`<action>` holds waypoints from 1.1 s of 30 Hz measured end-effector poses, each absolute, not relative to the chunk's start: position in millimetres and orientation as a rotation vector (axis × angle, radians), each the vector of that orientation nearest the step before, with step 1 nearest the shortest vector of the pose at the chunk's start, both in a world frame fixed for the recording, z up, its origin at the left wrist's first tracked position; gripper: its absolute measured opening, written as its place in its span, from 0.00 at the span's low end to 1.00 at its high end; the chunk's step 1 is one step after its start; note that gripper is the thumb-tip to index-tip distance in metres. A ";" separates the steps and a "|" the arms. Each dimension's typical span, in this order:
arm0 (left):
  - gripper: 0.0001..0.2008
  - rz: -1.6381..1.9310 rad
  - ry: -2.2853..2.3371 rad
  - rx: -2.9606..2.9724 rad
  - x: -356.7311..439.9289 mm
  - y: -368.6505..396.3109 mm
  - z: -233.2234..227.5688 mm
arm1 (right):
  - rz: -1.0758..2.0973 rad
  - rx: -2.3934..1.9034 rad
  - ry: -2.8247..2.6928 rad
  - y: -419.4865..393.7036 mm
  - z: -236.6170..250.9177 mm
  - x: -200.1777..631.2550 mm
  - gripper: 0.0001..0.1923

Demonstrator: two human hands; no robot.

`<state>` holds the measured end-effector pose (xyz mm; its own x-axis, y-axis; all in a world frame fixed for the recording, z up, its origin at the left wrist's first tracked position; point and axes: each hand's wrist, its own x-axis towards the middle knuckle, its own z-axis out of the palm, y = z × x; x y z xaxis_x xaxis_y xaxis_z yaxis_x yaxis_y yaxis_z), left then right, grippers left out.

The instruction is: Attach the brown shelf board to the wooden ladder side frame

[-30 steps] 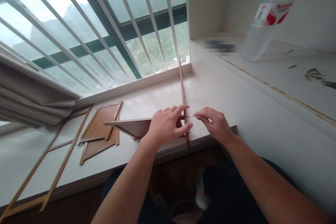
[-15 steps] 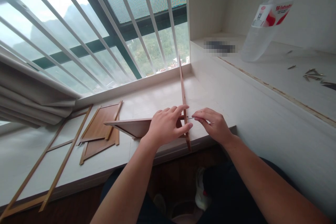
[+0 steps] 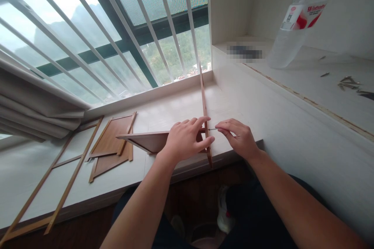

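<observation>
My left hand is wrapped over the end of a brown wooden panel, its thumb and forefinger spread against a long, narrow wooden frame piece standing on edge. The panel meets this piece at roughly a right angle. On the other side, my right hand pinches a thin metal rod between thumb and fingertips. The rod points into the frame piece where the panel meets it; whether it is a screw or a hex key I cannot tell. My left palm hides part of the joint.
Loose brown panels and a ladder-like wooden frame lie on the white ledge to the left. On the right shelf stand a water bottle and several small metal fasteners. Window bars rise behind; a curtain hangs left.
My right hand has shifted slightly to the right and up, its pinch still on the rod. The left hand, panel and frame piece stay put.
</observation>
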<state>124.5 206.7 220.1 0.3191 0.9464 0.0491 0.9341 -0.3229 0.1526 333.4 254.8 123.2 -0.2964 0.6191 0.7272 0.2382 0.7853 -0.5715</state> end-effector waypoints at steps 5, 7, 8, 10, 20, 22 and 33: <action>0.28 0.193 1.767 2.474 124.7 206.6 219.7 | 0.444 -0.647 -1.869 254.3 124.8 333.7 0.07; 0.28 0.193 1.770 2.473 124.9 206.5 219.6 | 0.440 -0.643 -1.879 254.1 125.1 334.1 0.08; 0.28 0.193 1.771 2.473 125.0 206.4 219.5 | 0.439 -0.644 -1.882 254.1 125.1 334.3 0.08; 0.28 0.194 1.772 2.471 125.0 206.3 219.5 | 0.439 -0.646 -1.884 253.9 124.8 334.6 0.08; 0.28 0.202 1.767 2.474 125.5 206.1 220.0 | 0.398 -0.633 -1.887 253.5 124.3 334.7 0.11; 0.29 0.205 1.768 2.473 125.5 206.2 219.9 | 0.399 -0.637 -1.885 253.2 124.5 334.6 0.11; 0.28 0.203 1.769 2.471 125.1 206.4 220.3 | 0.478 -0.618 -1.936 251.5 122.3 332.1 0.06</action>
<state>125.1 206.4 220.3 0.3179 0.9467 0.0526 0.9340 -0.3222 0.1545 332.1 251.5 122.3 -0.3636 0.6094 0.7046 0.2113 0.7906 -0.5747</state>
